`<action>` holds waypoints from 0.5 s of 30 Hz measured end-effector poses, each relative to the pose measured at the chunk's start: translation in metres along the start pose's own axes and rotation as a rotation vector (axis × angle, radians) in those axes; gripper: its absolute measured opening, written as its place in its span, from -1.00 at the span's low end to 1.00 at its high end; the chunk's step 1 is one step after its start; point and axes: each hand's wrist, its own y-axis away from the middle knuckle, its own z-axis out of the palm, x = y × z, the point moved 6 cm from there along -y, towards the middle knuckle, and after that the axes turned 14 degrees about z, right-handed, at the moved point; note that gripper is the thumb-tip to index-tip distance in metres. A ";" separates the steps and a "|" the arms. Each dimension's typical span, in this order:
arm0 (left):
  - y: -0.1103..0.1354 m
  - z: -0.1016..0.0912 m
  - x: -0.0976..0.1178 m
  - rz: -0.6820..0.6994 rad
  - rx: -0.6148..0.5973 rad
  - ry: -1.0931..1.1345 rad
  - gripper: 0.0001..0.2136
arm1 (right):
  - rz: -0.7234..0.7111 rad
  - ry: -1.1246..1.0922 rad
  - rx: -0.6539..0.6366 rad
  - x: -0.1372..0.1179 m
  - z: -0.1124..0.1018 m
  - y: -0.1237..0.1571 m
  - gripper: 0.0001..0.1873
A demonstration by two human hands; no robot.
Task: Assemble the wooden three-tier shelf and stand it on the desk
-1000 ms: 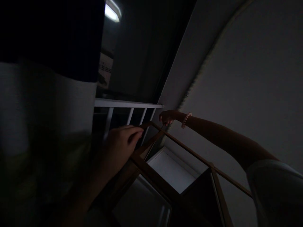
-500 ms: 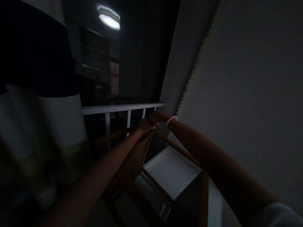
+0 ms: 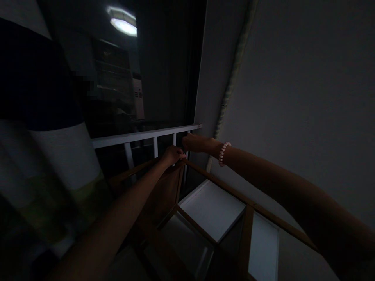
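In the dim head view my left hand [image 3: 172, 155] is closed at the top corner of a wooden frame [image 3: 199, 168], with its fingertips pinched together. Just to the right and slightly higher is my right hand [image 3: 193, 143], its fingers curled down beside the white railing [image 3: 140, 136]. A beaded bracelet [image 3: 222, 155] circles the right wrist. Darkness hides what, if anything, either hand pinches. Below the hands, the wooden frame holds a brown panel [image 3: 165, 187] on the left and white panels [image 3: 213, 207] on the right.
A curtain [image 3: 67, 156] with dark blue, white and green bands hangs at the left. Behind the railing, a dark window reflects a ceiling lamp [image 3: 124, 24]. A pale wall [image 3: 307, 97] fills the right side, with a ribbed cord or trim [image 3: 231, 86] running along it.
The hands, overlapping before, are now slightly apart, with the right one higher and turned more level. The view has shifted, so the curtain and lamp sit farther left.
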 end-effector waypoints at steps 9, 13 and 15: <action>0.003 0.001 0.000 -0.022 0.015 0.048 -0.82 | 0.056 -0.054 0.028 -0.010 -0.003 -0.006 -0.79; 0.005 -0.004 0.003 -0.061 0.089 0.056 -0.87 | 0.192 -0.106 0.032 -0.001 0.001 -0.011 -0.71; 0.004 -0.006 0.005 -0.066 0.117 0.059 -0.87 | 0.241 -0.146 0.005 0.004 0.004 -0.013 -0.66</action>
